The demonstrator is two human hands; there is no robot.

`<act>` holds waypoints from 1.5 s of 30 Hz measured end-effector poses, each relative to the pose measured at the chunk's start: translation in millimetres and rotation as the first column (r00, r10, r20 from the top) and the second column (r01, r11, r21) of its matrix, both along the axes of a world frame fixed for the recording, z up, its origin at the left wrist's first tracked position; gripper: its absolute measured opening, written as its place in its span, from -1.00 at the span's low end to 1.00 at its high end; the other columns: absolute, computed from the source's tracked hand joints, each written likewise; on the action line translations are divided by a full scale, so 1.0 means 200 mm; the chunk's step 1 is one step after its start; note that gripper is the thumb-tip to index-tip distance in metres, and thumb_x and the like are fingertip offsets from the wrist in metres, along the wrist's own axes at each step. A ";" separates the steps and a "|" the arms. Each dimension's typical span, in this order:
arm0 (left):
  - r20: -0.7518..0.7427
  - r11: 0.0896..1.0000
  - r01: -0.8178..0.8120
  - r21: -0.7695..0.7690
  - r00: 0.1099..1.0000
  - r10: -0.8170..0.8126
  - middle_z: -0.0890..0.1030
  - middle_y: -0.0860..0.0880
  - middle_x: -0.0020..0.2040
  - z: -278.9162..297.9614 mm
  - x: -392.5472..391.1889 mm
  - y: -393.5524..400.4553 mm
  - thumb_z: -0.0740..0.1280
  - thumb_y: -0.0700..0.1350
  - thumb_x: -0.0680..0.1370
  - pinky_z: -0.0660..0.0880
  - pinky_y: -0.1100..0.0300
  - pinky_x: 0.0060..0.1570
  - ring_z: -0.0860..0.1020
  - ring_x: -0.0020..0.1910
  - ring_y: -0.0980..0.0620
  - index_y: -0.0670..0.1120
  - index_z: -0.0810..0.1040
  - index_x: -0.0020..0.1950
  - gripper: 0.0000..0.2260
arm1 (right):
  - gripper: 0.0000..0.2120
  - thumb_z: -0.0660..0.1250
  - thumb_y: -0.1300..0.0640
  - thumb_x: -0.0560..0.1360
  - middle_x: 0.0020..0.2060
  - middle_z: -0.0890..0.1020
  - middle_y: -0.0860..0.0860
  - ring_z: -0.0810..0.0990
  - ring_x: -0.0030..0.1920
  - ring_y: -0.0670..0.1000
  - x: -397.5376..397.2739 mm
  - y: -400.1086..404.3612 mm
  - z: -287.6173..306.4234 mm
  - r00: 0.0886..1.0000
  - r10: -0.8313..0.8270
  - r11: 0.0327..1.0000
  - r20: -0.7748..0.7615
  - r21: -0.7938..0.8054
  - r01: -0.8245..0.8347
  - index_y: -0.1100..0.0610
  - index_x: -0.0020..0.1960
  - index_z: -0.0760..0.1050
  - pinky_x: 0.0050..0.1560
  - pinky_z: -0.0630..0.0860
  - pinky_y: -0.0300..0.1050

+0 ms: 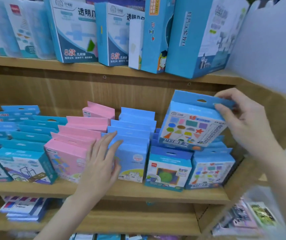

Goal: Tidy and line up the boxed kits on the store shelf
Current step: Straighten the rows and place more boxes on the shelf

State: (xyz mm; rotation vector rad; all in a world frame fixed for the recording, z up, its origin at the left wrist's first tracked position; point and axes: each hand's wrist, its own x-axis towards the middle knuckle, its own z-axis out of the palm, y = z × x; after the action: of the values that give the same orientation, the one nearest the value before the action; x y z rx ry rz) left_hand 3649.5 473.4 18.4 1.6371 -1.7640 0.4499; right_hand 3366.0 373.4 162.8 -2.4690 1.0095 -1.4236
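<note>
On the middle wooden shelf (114, 192) stand rows of boxed kits with hang tabs. My right hand (242, 123) pinches the hang tab of a blue shapes kit (192, 125), which is lifted and tilted above the right-hand rows. My left hand (102, 161), fingers straight, presses against the front of a light blue kit row (133, 153), next to a pink kit row (69, 156). To the right stand a dark blue kit (169, 170) and another shapes kit (211, 172).
Teal kit rows (22, 163) fill the shelf's left part. Tall blue boxes (76, 32) stand on the upper shelf (26, 64). The lower shelf holds flat packs (22, 208). The shelf's side panel (253, 167) is at the right, with card packs (246, 217) beyond it.
</note>
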 end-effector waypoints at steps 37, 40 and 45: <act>-0.008 0.996 0.084 -0.003 0.996 -0.084 0.46 -0.08 0.28 0.00 -0.19 -0.34 0.09 -0.07 0.50 0.02 -0.05 0.37 0.34 0.29 -0.05 -0.10 0.37 0.26 -0.65 | -0.64 0.09 0.30 0.54 0.20 0.51 0.07 0.40 0.25 0.13 0.00 -0.78 -0.27 0.535 -0.035 0.821 -0.844 0.281 0.497 0.02 0.28 0.37 0.27 0.22 0.14; -0.045 0.997 0.070 -0.041 0.996 -0.071 0.47 -0.08 0.26 0.03 -0.17 -0.30 0.09 -0.08 0.50 0.06 -0.08 0.37 0.35 0.28 -0.04 -0.10 0.37 0.25 -0.66 | -0.67 0.12 0.26 0.56 0.22 0.51 0.08 0.41 0.25 0.13 0.02 -0.70 -0.22 0.625 -0.115 0.880 -0.772 0.213 0.425 0.07 0.29 0.36 0.27 0.29 0.11; -0.061 0.993 0.005 -0.117 0.998 -0.013 0.51 -0.09 0.20 0.07 -0.09 -0.20 0.12 -0.14 0.48 0.17 -0.12 0.32 0.41 0.20 -0.05 -0.12 0.42 0.20 -0.69 | -0.76 0.18 0.23 0.55 0.09 0.56 0.01 0.43 0.15 0.04 0.19 -0.45 -0.15 0.868 -0.010 0.993 -0.497 0.096 0.066 0.11 0.18 0.47 0.21 0.38 0.05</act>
State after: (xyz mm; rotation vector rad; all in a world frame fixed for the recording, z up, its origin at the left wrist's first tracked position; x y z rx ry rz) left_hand 3632.4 433.0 32.4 1.5449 -1.6676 0.4842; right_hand 3403.1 283.0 132.3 -2.8063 1.1845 -0.7108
